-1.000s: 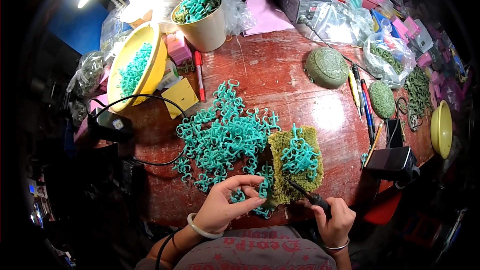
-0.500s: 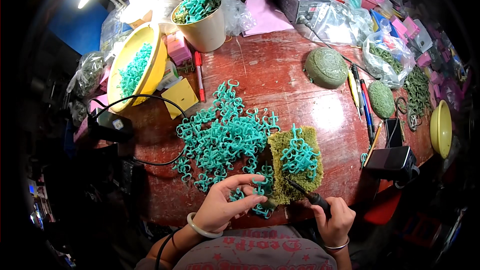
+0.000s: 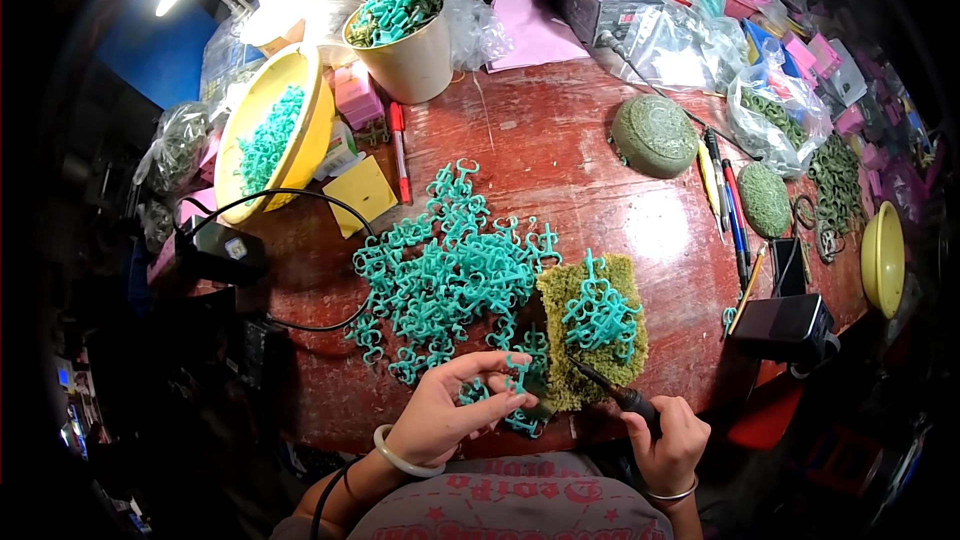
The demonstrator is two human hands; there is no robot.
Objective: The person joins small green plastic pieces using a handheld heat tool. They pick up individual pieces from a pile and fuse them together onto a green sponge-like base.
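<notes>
My left hand, closed in a pinch, holds up a small teal curly piece between thumb and fingertips. More teal bits show by its curled fingers. In my right hand is a black-handled tool with a thin pointed tip. That tip is over the near-left part of a yellow-green, rough-textured pad. A small heap of teal pieces rests on the pad. Left of the pad spreads a large loose pile of the same teal pieces, partly hidden by my left hand.
A tilted yellow bowl and a white bucket hold teal pieces at the far left. A round green block, pens and a black box-shaped device lie to the right. A black cable loops over the table's left side.
The teal piece in my left fingers has shifted and turned slightly. My right hand and the tool hold almost the same place.
</notes>
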